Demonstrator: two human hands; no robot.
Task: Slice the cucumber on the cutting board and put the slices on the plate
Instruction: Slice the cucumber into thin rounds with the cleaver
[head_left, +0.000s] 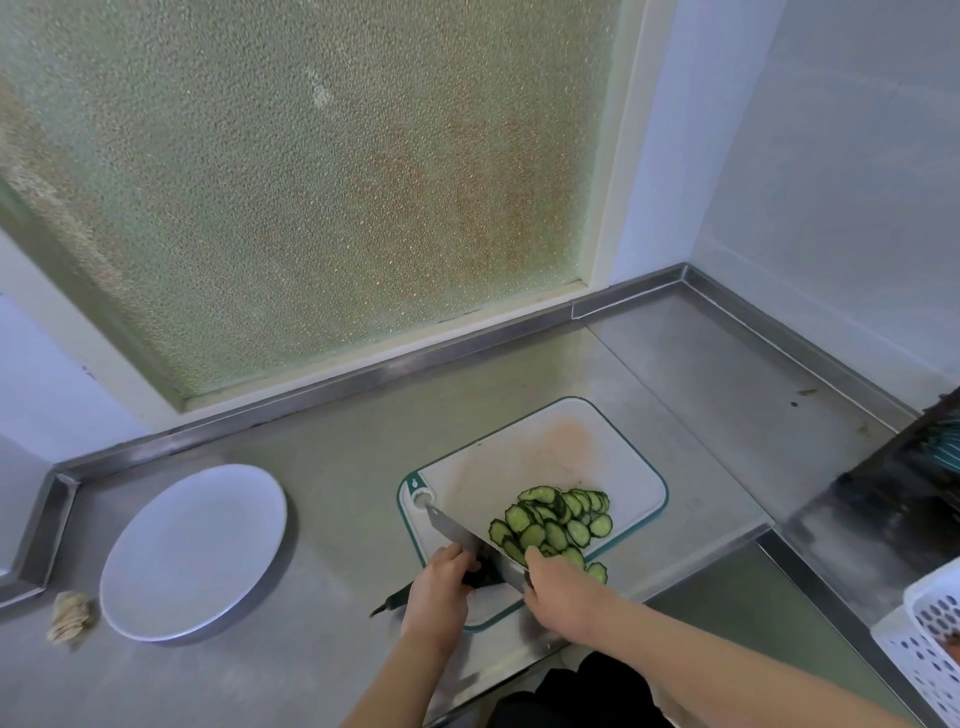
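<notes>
Left hand (441, 582) fingers wrap the knife (467, 543) handle, blade edging the cucumber slices (558, 525) piled on the cutting board (545, 452); likely scooping. Right hand (561, 590) is at the pile's near edge, finger curl unclear. Plate (192, 551) is left on the tabletop (337, 467), well apart.

The left grip (440, 587) holds the knife (462, 538) on the cutting board (545, 452), the right grip (563, 590) at its blade beside heaped cucumber slices (563, 519); the white plate (192, 551) lies well apart.

One plate (192, 551), one cutting board (545, 457), one knife (457, 535), two hands (436, 587) (561, 587) (slices (556, 525) overlap, uncountable).
</notes>
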